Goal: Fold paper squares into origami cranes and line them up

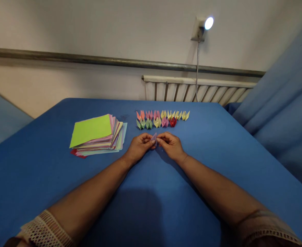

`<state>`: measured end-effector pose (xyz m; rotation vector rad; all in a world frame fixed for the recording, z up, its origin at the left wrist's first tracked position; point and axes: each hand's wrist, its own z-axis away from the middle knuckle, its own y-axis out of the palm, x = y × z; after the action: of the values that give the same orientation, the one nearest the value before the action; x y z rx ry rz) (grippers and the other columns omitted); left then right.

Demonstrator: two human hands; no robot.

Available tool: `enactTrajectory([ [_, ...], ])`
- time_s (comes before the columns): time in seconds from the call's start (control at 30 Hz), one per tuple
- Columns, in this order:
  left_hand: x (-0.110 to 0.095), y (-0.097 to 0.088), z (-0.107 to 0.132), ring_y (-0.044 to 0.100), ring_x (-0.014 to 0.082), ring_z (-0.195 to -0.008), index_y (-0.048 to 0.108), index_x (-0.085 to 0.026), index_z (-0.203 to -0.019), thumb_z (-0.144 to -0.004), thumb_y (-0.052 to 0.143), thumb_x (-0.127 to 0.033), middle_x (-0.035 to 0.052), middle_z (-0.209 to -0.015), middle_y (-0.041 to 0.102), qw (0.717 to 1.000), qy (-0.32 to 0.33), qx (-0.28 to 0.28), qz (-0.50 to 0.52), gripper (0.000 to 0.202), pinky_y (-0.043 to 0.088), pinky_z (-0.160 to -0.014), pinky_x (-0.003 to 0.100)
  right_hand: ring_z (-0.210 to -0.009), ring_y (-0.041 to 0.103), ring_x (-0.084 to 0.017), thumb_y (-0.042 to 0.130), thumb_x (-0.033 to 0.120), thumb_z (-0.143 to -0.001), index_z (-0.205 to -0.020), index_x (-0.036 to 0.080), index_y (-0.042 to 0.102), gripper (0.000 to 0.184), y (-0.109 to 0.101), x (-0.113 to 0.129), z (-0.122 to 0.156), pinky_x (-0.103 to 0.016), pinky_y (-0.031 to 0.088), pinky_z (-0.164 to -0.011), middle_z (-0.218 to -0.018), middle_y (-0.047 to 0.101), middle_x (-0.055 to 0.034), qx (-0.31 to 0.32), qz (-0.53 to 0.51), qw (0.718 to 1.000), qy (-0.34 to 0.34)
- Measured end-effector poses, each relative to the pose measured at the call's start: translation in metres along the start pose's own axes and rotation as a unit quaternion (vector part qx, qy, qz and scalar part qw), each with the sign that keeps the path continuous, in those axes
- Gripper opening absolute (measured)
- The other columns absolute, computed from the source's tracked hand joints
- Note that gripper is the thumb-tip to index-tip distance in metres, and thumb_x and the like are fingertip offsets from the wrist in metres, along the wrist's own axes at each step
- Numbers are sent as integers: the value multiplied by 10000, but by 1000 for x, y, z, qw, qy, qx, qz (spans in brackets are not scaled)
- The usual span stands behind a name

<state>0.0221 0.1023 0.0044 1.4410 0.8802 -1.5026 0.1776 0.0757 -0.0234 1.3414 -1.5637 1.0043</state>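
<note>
Between my two hands, a little above the blue table, is a small folded piece of purple paper (154,137) with a pointed tip facing up. My left hand (140,146) pinches it from the left with thumb and fingers. From the right, the thumb and fingertips of my right hand (172,146) are closed on its other side. Its lower part is partly hidden by my fingers. Just beyond my hands stand two rows of small folded paper cranes, among them a green crane (149,124), a yellow crane (157,122) and a red crane (173,122).
A thick stack of coloured paper (94,132), lime green on top, lies left of my hands. The table (205,133) has a blue cover. Behind it are a wall rail (102,60), a radiator (187,81) and a lit plug (209,23) with a cord. A blue curtain (287,103) hangs at right.
</note>
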Motion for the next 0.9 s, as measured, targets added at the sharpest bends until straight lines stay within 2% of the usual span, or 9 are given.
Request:
enactTrajectory([
  [0.17, 1, -2, 0, 643, 127, -646, 635, -138, -832, -627, 789, -373, 11, -712, 689, 1000, -11, 19, -8, 348, 524, -672, 268, -502, 526, -95, 662, 448, -739, -766, 188, 626, 264, 0, 3, -3, -225, 445, -517, -584, 592, 34, 24, -80, 994, 73],
  [0.27, -1, -2, 2, 632, 116, -630, 650, -135, -806, -643, 781, -356, 16, -721, 687, 999, -14, 22, -20, 304, 518, -666, 259, -469, 504, -88, 656, 487, -734, -735, 187, 614, 303, -1, 6, -4, -219, 427, -493, -529, 568, 44, 33, -90, 991, 93],
  [0.47, -2, -3, 2, 612, 109, -628, 665, -147, -759, -626, 790, -348, 3, -700, 668, 1000, -6, 23, -16, 271, 505, -658, 250, -459, 495, -88, 646, 532, -722, -731, 189, 604, 347, -1, 8, -4, -223, 426, -490, -517, 565, 45, 33, -88, 990, 108],
  [0.9, -2, -7, 1, 629, 113, -677, 659, -134, -774, -617, 802, -331, 9, -735, 678, 998, -32, 49, 2, 289, 508, -714, 257, -473, 507, -87, 629, 518, -747, -724, 183, 598, 337, -2, 4, -4, -218, 423, -500, -522, 564, 42, 48, -98, 987, 115],
])
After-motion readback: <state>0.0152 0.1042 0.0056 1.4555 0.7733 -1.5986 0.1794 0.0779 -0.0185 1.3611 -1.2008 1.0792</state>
